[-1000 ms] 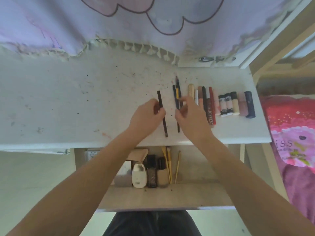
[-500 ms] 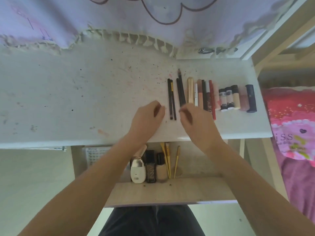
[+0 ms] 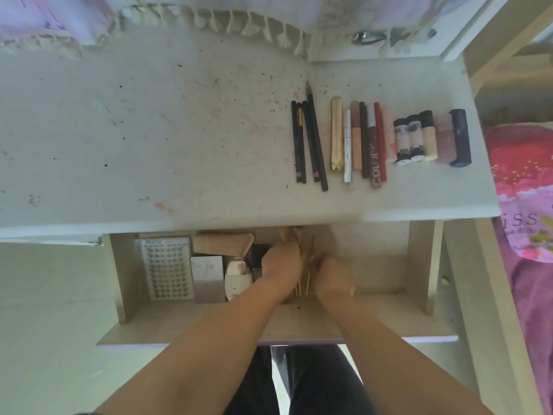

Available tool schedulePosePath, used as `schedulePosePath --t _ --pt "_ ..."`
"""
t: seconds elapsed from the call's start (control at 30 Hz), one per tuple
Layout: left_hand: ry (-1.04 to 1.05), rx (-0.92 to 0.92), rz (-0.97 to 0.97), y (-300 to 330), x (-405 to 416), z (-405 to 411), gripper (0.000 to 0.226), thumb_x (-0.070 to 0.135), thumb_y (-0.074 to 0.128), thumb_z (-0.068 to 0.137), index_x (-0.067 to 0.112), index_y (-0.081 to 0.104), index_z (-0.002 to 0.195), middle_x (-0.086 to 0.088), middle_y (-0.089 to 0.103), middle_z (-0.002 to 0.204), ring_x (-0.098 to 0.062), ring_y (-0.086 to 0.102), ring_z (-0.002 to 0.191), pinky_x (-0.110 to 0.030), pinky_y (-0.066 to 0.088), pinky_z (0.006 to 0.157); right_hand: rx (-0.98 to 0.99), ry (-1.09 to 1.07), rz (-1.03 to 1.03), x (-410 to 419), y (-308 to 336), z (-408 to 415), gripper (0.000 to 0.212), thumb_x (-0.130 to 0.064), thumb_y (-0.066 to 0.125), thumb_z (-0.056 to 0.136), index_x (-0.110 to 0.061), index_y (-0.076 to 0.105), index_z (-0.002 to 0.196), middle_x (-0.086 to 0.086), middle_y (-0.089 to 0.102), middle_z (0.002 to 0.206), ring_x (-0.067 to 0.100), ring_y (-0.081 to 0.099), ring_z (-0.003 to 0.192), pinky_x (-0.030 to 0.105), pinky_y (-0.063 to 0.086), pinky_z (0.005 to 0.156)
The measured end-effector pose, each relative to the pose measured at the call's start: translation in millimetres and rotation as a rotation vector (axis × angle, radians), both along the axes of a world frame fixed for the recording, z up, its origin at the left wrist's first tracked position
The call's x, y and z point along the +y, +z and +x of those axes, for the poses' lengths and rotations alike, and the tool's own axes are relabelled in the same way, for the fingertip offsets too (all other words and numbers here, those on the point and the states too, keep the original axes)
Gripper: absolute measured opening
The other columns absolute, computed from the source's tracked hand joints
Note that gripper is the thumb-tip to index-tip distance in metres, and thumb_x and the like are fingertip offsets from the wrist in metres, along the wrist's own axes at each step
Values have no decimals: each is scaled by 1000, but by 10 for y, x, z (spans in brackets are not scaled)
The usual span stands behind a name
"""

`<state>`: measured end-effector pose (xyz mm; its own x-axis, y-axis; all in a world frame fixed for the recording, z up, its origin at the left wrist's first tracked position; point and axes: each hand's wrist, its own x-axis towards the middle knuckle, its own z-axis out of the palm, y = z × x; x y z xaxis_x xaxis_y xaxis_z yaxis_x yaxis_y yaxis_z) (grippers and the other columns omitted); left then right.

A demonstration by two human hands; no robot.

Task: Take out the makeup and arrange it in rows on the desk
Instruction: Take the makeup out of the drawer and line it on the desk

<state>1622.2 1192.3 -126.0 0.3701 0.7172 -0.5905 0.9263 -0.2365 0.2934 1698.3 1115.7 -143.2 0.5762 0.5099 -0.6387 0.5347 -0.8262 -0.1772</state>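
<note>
In the open pale wooden drawer (image 3: 125, 277), a white sheet of false lashes (image 3: 167, 269) lies at the left, beside a white oval case (image 3: 238, 277). The left hand (image 3: 282, 260) and right hand (image 3: 333, 275) curl beside thin golden makeup brushes (image 3: 305, 265); their grip cannot be told. On the white speckled worktop (image 3: 149, 130), black makeup pencils (image 3: 308, 142) and assorted tubes (image 3: 410, 139) lie in a row.

Bedroom at home: white desk (image 3: 149, 145), fringed lilac curtain (image 3: 89, 19), pink bedding (image 3: 520, 187) beside.
</note>
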Motion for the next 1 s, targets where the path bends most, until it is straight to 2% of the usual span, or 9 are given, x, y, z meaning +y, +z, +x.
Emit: schedulePosePath --t 0.23,0.37,0.47,0.53,0.6,0.67,0.8,0.9,1.0 --pt "46 17 -47 39 62 84 20 22 44 96 11 53 111 -10 64 103 -28 61 96 -32 42 62 -8 -8 111 -91 40 97 23 -20 43 95 -10 54 113 15 65 103 33 63 96 35 46 69" --pt "-92 -224 -149 448 -25 -155 17 29 49 93 14 57 97 -6 64 93 -24 61 89 -33 48 72 115 325 271 -178 533 180 25 -32 44 96 -13 54 109 9 56 105 32 60 90 35 43 68" --pt "-137 -412 -154 933 94 -521 6 35 51 93 36 50 87 14 58 80 0 56 73 -23 47 66 79 512 399 -255 1049 276 16 -35 50 93 -21 55 98 -3 56 91 19 58 78 26 40 61" --pt "-98 -486 -88 1338 361 -672 10 41 47 91 44 44 83 17 57 74 3 55 69 -14 43 58 96 490 446 -121 1443 391 6 -33 53 90 -32 48 88 -12 55 76 5 53 64 12 38 54" --pt "-1 -569 -9 1627 710 -670 6 42 44 90 44 44 83 14 58 75 4 57 68 -14 47 56 175 363 546 206 1764 500 12 -31 55 89 -38 45 88 -19 54 72 -4 55 65 5 41 58" --pt "52 -610 103 1790 1078 -508 10 37 45 93 39 45 83 11 57 73 4 56 62 -12 46 54 175 269 668 654 1964 553 10 -29 54 90 -36 48 95 -20 55 74 -5 57 68 8 46 58" --pt "94 -437 196 1718 1660 -33 24 33 44 96 19 49 77 4 52 70 -9 48 61 -21 34 52 41 254 692 1534 1969 474 22 -24 50 94 -16 52 114 -11 54 79 12 58 73 28 48 65" --pt "78 -306 147 1531 1811 241 32 33 46 94 20 41 65 3 46 66 -13 44 60 -27 31 53 -40 284 563 1859 1778 407 25 -18 46 95 -10 49 119 3 59 90 22 61 83 30 43 63" --pt "91 -224 120 1426 1840 384 32 36 46 92 15 47 68 -2 49 68 -19 51 65 -28 35 59 -157 355 468 1921 1643 412 33 -8 42 93 -6 42 126 10 61 97 28 61 87 33 39 61"
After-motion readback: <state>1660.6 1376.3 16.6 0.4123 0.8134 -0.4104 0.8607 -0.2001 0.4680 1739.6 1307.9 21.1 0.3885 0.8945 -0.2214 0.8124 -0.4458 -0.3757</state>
